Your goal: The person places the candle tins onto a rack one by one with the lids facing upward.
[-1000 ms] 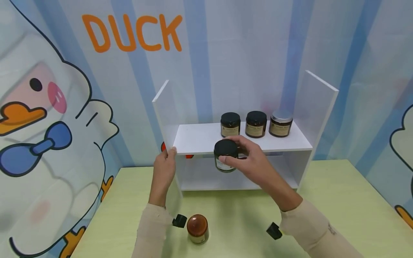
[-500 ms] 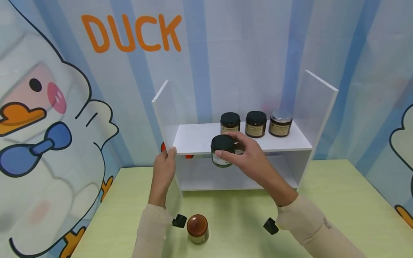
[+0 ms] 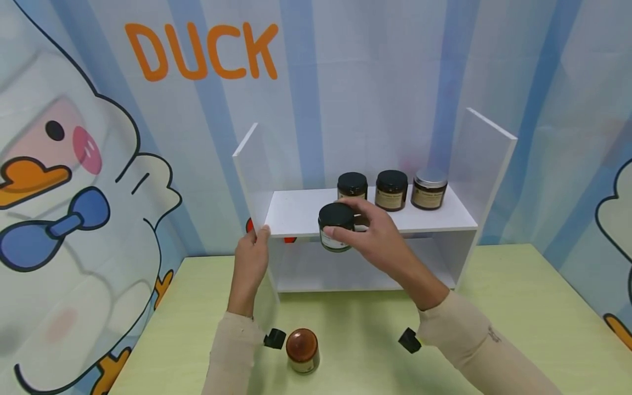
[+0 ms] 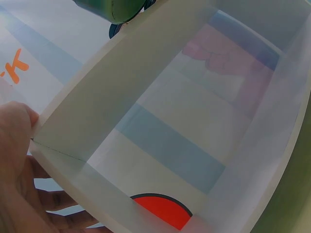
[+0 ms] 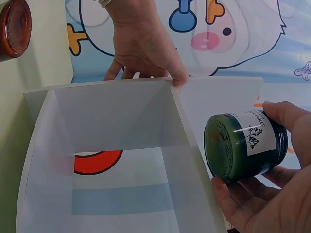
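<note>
My right hand point(image 3: 380, 236) holds a green candle jar point(image 5: 243, 143) with a black lid and a white label, thumb on one side and fingers on the other. In the head view the jar overlaps the front edge of the upper board of a white two-tier shelf point(image 3: 296, 214). My left hand point(image 3: 252, 260) grips the shelf's left side panel beside that board; in the left wrist view the thumb lies at the front edge and the fingers reach behind the panel. Two black-lidded candle jars point(image 3: 392, 189) and a silver-lidded jar point(image 3: 429, 189) stand in a row on the upper board.
An amber-brown jar point(image 3: 302, 348) stands on the pale green table point(image 3: 513, 312) in front of the shelf, near my left sleeve. Tall side panels point(image 3: 484, 159) rise at both ends of the upper board. A duck-printed cloth point(image 3: 365, 82) hangs behind.
My right hand has carried the green candle jar slightly left and upward, toward the front of the upper board. The left hand has stayed in place on the side panel.
</note>
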{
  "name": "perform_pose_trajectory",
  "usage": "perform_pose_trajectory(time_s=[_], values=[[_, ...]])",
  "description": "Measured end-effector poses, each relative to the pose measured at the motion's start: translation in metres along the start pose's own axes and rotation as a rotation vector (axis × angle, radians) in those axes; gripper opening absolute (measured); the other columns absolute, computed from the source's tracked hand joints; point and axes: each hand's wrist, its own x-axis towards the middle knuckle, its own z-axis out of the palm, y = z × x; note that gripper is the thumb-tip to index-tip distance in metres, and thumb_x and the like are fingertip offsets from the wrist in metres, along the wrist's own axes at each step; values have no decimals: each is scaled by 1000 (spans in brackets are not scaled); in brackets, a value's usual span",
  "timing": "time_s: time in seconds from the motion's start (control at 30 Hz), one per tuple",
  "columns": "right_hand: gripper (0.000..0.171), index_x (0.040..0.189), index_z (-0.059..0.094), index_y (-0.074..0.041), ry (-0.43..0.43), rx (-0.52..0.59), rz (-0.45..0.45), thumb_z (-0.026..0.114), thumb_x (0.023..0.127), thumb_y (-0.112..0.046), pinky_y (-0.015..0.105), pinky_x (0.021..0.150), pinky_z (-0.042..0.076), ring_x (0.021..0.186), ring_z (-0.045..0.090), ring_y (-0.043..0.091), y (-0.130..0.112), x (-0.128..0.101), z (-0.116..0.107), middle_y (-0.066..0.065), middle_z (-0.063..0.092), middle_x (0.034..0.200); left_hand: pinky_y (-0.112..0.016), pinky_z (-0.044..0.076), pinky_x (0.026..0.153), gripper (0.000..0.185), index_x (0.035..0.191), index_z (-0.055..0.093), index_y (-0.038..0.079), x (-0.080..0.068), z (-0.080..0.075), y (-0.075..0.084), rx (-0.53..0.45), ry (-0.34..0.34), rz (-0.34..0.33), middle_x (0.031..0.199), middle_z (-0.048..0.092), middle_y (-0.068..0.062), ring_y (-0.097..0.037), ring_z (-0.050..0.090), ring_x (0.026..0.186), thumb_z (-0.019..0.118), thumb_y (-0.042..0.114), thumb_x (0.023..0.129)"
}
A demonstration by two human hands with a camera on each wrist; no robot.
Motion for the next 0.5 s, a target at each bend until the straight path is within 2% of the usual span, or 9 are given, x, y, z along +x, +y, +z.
perform_pose_trajectory(time_s=[0.1, 0.33, 0.5], values=[[62, 141, 55, -27, 4, -11, -9, 79, 87, -44, 41, 82, 55, 120, 59, 25, 1, 1, 2, -1, 58, 135, -50, 43, 93, 57, 136, 58, 1, 0, 0, -1, -2, -2, 3, 135, 60, -17, -30, 53, 107, 41, 46, 105], [61, 141, 56, -26, 3, -15, -20, 79, 87, -44, 41, 81, 55, 120, 59, 25, 2, 5, 5, -1, 57, 136, -54, 43, 100, 57, 137, 57, 2, 0, 0, -1, -11, -10, -6, 138, 58, -16, -31, 53, 114, 41, 46, 105], [65, 143, 54, -24, 1, -47, -20, 78, 87, -46, 41, 82, 54, 120, 59, 24, 0, 8, 6, 1, 59, 135, -53, 44, 98, 57, 137, 57, 2, 0, 0, 1, 0, -5, -15, 136, 59, -16, -31, 54, 113, 41, 47, 105]])
